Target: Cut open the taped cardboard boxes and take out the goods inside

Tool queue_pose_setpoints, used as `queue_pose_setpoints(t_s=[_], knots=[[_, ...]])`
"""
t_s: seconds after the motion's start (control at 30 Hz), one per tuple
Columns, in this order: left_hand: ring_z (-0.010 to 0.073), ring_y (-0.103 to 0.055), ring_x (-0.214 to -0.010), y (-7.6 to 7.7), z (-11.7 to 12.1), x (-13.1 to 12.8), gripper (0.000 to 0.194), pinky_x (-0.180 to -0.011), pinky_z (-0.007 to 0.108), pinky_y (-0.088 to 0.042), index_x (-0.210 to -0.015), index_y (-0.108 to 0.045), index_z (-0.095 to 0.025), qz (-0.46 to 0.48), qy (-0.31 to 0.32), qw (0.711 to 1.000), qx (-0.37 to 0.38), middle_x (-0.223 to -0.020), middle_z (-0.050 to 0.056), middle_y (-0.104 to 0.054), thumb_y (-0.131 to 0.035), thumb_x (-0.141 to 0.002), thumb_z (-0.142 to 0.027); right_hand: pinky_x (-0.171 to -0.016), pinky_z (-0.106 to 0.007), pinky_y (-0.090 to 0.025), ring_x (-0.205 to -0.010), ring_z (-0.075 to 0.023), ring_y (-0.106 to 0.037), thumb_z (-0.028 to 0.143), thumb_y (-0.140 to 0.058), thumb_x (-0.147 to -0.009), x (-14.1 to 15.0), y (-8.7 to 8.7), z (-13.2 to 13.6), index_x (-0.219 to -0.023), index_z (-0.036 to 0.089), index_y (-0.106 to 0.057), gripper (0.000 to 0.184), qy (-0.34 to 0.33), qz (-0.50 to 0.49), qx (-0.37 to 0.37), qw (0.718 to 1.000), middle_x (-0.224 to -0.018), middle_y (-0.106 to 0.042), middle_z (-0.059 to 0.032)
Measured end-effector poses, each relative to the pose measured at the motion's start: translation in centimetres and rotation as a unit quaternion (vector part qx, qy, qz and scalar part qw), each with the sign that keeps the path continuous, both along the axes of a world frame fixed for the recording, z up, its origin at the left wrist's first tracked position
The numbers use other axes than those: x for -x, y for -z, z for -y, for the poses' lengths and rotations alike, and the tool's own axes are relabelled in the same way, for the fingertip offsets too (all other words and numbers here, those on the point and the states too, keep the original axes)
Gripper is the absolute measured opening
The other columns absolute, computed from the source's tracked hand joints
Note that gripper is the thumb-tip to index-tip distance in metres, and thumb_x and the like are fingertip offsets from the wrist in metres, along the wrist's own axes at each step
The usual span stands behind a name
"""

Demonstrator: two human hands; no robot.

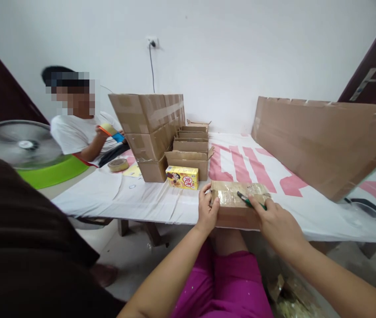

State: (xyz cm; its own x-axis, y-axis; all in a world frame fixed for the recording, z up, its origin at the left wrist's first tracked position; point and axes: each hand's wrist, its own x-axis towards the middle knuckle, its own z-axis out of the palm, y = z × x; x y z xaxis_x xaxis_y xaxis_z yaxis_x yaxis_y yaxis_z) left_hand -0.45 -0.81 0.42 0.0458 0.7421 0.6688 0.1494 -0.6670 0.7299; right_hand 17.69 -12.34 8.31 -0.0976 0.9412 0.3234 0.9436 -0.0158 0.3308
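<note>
Pressing lightly on the left end of a taped cardboard box [239, 216], your left hand [208, 208] is curling partway, its thumb resting along the near top edge and its fingers bending around the far corner, so it is holding the box by that end. Your right hand [281, 224] is closing around a green-handled cutter [248, 201], its index finger stretching along the tool while the tip is pointing left over the shiny tape on the box's top. The box is lying at the near edge of a table covered with a white cloth [164, 205] marked in pink. Just beyond your left hand, a small yellow carton [182, 178] is standing in front of a row of open cardboard boxes [188, 160]. To their left, closed boxes [153, 132] are rising in a stack three high, and a roll of tape [118, 165] is lying flat near its base. On the right, a large cardboard panel [320, 141] is standing on the table. Across to the left, a person in a white shirt [78, 137] is holding an orange and blue object [111, 132] beside a fan [25, 144].
</note>
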Motion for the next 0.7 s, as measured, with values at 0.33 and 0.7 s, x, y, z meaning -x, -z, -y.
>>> queue_pose_setpoints(t_s=[0.33, 0.7], knots=[[0.0267, -0.045, -0.124, 0.1, -0.3, -0.1, 0.036, -0.109, 0.045, -0.032, -0.103, -0.063, -0.017, 0.013, -0.001, 1.0, 0.004, -0.127, 0.014, -0.047, -0.045, -0.091, -0.046, -0.078, -0.031, -0.048, -0.092, -0.0215, -0.065, 0.025, -0.059, -0.083, -1.7, -1.4, -4.5, -0.124, 0.021, -0.052, 0.042, -0.049, -0.389, 0.008, 0.92, -0.104, -0.069, -0.0053], [0.0268, -0.044, -0.124, 0.2, -0.4, -0.2, 0.034, -0.108, 0.047, -0.033, -0.112, -0.061, -0.017, -0.003, -0.008, 1.0, -0.013, -0.128, 0.014, -0.046, -0.045, -0.092, -0.041, -0.066, -0.029, -0.04, -0.083, -0.0243, -0.067, 0.02, -0.052, -0.085, 3.6, -3.7, -7.3, -0.117, 0.019, -0.051, 0.032, -0.01, -0.203, 0.06, 0.977, -0.091, -0.071, -0.009]])
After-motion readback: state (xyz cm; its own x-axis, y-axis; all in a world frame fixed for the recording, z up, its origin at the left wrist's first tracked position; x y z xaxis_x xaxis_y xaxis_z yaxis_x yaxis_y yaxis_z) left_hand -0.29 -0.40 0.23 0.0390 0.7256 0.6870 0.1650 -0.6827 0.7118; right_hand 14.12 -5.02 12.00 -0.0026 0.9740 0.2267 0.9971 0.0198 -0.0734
